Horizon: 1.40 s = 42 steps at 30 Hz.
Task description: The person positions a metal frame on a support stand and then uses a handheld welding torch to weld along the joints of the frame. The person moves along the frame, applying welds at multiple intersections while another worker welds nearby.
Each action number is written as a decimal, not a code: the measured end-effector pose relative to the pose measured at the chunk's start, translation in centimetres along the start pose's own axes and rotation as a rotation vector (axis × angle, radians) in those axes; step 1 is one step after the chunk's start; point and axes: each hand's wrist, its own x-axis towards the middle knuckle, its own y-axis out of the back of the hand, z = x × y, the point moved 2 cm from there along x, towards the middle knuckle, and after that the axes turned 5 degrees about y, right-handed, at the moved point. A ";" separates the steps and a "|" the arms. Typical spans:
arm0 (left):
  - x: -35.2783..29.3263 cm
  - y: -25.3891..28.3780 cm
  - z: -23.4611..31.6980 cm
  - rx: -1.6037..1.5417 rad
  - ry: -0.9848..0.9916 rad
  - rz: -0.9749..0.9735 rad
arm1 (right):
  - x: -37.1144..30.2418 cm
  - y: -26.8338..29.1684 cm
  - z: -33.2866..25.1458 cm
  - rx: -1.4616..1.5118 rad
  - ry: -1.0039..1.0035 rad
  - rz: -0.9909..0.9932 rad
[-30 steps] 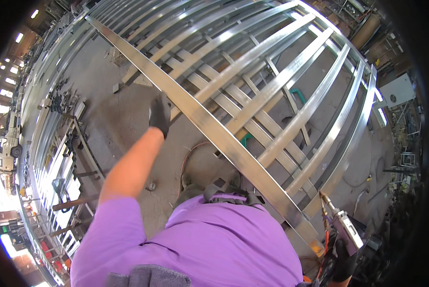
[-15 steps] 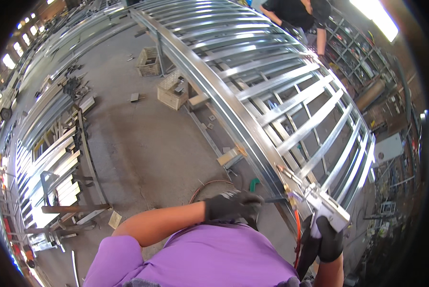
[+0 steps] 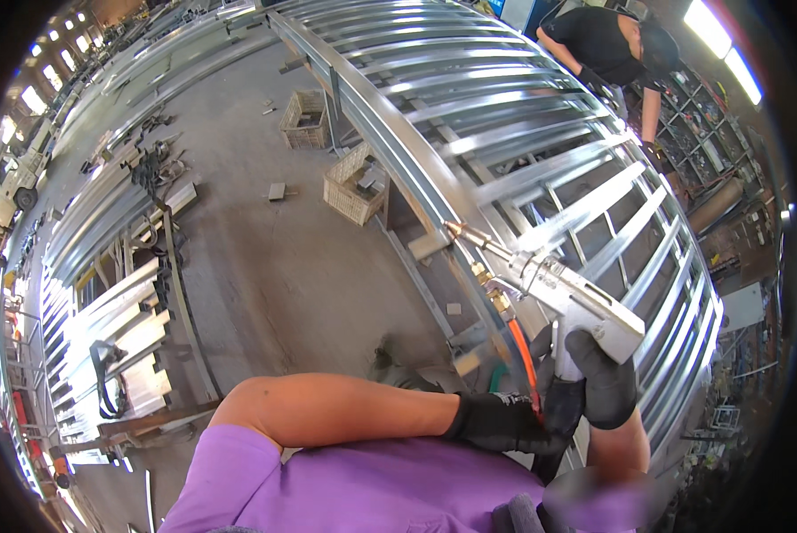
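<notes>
A silver handheld welding gun [image 3: 554, 289] with a copper nozzle tip points up and left, over the edge of a long metal frame. My gloved right hand [image 3: 601, 382] is closed around its grip. An orange hose [image 3: 524, 355] runs down from a brass fitting under the gun's body. My left hand [image 3: 503, 421], in a black glove, is across my body beside the lower end of the hose and a thick black cable [image 3: 562, 417]. Its fingers blend into the dark cable, so I cannot see what they do.
The big frame of shiny steel slats [image 3: 478, 115] stretches away on the right. A co-worker [image 3: 603, 49] bends over its far side. Two slatted crates [image 3: 356, 186] stand on the floor beside it. At the left lies a stack of metal profiles [image 3: 119, 329].
The gun has risen up and left with my right hand. My left hand has moved right, from in front of my body to beside the hose and cable. The view has shifted somewhat.
</notes>
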 end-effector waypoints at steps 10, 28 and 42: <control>-1.2 14.9 6.9 0.425 0.019 0.036 | 14.0 -0.5 -2.0 0.040 0.139 -0.017; -30.2 60.8 10.3 0.472 0.263 0.983 | 36.9 -7.4 -13.1 -0.351 -0.004 0.304; -31.0 90.3 12.0 0.568 1.031 1.669 | 55.0 -6.3 -3.3 -0.149 -0.325 -0.069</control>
